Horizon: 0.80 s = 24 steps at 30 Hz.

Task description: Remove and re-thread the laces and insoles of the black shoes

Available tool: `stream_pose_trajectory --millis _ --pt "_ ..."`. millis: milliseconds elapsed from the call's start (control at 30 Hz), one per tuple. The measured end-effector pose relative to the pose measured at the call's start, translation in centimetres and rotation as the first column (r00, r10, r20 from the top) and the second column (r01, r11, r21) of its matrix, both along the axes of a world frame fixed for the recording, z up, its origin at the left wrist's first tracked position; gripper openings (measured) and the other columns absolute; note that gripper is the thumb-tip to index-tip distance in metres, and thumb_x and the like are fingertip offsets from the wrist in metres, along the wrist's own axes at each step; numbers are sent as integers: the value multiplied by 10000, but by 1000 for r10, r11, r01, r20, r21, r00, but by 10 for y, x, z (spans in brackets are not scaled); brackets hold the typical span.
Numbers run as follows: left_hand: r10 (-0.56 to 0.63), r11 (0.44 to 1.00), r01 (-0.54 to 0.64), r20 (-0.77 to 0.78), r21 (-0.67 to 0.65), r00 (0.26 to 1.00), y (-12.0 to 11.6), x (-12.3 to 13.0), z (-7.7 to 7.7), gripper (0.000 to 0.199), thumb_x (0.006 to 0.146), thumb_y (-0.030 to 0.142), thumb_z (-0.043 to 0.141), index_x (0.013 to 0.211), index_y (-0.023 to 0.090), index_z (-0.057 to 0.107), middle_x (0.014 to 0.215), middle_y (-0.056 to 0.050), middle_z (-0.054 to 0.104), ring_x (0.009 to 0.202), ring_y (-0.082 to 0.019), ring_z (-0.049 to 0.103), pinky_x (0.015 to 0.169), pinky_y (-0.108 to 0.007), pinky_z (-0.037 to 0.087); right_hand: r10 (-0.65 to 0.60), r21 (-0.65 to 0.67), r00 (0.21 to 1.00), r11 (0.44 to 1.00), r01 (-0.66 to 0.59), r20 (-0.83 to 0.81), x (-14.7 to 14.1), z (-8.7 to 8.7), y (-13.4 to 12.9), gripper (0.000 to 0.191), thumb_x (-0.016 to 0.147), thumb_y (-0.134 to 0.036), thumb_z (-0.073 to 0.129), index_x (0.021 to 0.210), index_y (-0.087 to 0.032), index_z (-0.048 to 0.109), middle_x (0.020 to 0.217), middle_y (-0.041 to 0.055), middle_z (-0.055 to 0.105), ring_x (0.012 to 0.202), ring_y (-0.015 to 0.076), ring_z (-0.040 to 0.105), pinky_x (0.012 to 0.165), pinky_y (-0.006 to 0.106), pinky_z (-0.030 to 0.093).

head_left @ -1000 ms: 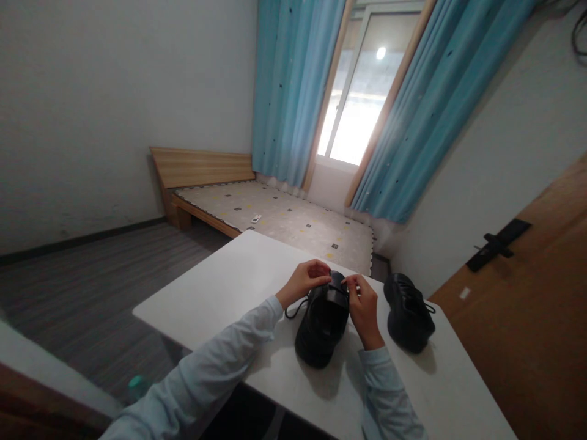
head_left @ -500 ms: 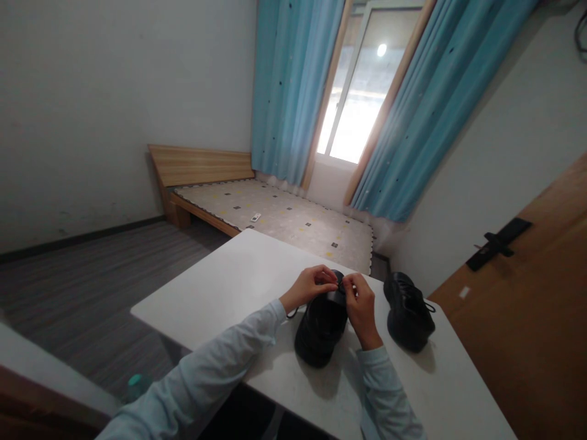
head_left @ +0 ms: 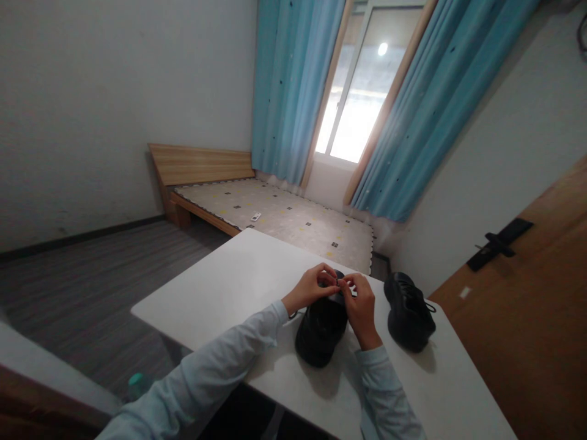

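A black shoe (head_left: 320, 335) sits on the white table with its heel toward me. Over its front, my left hand (head_left: 312, 287) is closed in a pinch at the lacing. Facing it, my right hand (head_left: 360, 304) pinches at the same spot, the two sets of fingertips almost touching. A thin dark shoelace seems to be between them, though the fingers cover most of it. To the right stands a second black shoe (head_left: 409, 315), its lace loop sticking out at the side, untouched by either hand.
The white table (head_left: 215, 284) reaches toward a bed (head_left: 293, 214) with a small white object (head_left: 255, 217) on it. A wooden door (head_left: 527, 305) with a black handle is at the right. A green-capped bottle (head_left: 136, 382) stands low on the left.
The fingertips of both hands have come closer together over the shoe's lacing, and the right fingers have shifted slightly. Both shoes stay where they were.
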<state>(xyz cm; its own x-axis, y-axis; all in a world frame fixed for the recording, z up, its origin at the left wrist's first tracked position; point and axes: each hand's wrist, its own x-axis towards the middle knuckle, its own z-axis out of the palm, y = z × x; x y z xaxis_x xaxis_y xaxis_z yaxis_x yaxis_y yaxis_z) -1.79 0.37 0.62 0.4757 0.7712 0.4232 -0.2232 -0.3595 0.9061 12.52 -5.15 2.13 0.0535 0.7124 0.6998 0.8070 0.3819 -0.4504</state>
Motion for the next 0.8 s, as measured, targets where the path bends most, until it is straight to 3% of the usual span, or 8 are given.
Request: stream_pose_trajectory --millis 67,233,367,533,800 --pt "14 1000 -14 4 9 1000 0 -1 2 358 678 326 725 938 117 596 813 -56 671 745 -139 627 711 -249 484 -20 0 1000 1000 20 12 5 -1 3 315 818 -493 524 922 -196 545 890 68 606 835 226 538 759 375 409" --pt "34 999 -34 11 20 999 1 -5 8 286 743 346 657 918 120 673 929 -80 698 884 -186 639 844 -298 479 -49 -88 997 995 44 -53 15 -8 11 696 623 -557 691 1174 -200 459 1157 135 554 1041 291 521 862 461 411" --pt "58 997 -54 76 -50 995 1 -8 11 258 719 332 674 860 117 684 871 -66 710 848 -185 651 840 -299 489 -51 -167 983 986 21 -177 10 -18 14 732 584 -537 721 1179 -196 467 1164 138 528 1081 292 509 890 450 423" --pt "80 992 -69 109 -102 991 2 -9 16 245 687 323 694 814 113 687 822 -64 714 799 -184 658 806 -303 505 -147 -227 957 970 91 -248 -2 -24 14 755 537 -508 748 1163 -178 486 1164 148 521 1072 303 519 894 445 430" --pt "88 982 -51 204 -180 975 15 -16 30 333 674 391 709 809 104 609 791 -69 693 732 -153 655 745 -305 527 -120 -366 936 931 -10 -331 4 -23 12 824 506 -504 758 1199 -181 452 1071 143 604 938 273 616 826 412 470"
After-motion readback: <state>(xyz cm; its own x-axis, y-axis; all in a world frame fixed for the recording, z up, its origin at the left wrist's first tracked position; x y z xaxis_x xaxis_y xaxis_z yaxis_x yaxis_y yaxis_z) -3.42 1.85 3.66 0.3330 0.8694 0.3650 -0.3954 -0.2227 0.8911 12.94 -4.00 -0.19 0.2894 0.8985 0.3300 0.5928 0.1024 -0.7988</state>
